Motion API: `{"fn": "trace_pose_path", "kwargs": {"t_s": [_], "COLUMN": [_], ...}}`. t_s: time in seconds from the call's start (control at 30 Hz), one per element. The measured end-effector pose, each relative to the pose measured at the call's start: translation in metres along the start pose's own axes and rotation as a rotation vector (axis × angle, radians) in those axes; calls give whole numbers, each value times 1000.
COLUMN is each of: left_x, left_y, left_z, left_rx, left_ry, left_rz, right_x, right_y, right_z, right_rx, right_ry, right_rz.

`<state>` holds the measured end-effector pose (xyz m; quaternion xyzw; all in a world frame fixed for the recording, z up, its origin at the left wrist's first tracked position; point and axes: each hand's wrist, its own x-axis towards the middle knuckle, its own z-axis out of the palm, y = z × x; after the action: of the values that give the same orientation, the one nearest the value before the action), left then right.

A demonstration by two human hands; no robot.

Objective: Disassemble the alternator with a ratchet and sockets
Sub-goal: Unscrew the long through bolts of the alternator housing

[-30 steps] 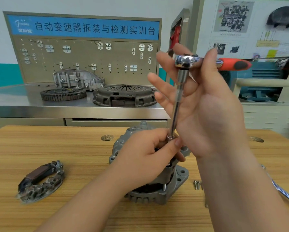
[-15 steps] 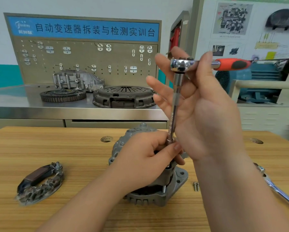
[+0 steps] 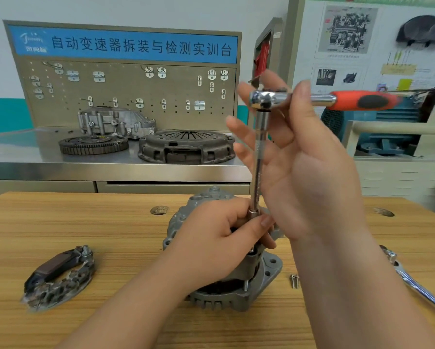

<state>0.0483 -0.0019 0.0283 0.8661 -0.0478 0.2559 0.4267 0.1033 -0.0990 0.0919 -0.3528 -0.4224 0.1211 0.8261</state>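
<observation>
A mirror-bright chrome finish is seen on the ratchet (image 3: 269, 100) at one o'clock, while its handle (image 3: 365, 100) is covered in matt orange and black plastic or rubber. The extension bar (image 3: 258, 159) beneath it is made of polished metal. The alternator (image 3: 236, 297) at six o'clock is cast in dull grey metal, slightly grainy. The table (image 3: 85, 222) is finished in pale, smooth wood with visible grain. At eight o'clock, a curved part (image 3: 57, 275) is made of tarnished, grimy metal with a matt brown cover. At four o'clock a wrench (image 3: 417, 285) is chromed and shiny. At ten o'clock a bench (image 3: 60, 167) is clad in brushed steel, and rough, dark cast metal is shown by the clutch cover (image 3: 186, 147) on it.
</observation>
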Motion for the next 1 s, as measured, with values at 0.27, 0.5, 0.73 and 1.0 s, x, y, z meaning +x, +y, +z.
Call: {"fn": "trace_pose_path", "kwargs": {"t_s": [0.27, 0.5, 0.73, 1.0], "left_x": [0, 0, 0, 0], "left_y": [0, 0, -1, -1], "left_z": [0, 1, 1, 1], "left_rx": [-10, 10, -3, 9], "left_ry": [10, 10, 13, 29], "left_rz": [-16, -26, -21, 4], "right_x": [-1, 0, 1, 1], "right_y": [1, 0, 0, 2], "right_z": [1, -2, -2, -3], "right_rx": [5, -23, 27, -82], "right_ry": [-44, -15, -57, 28], "right_rz": [-40, -30, -29, -82]}}
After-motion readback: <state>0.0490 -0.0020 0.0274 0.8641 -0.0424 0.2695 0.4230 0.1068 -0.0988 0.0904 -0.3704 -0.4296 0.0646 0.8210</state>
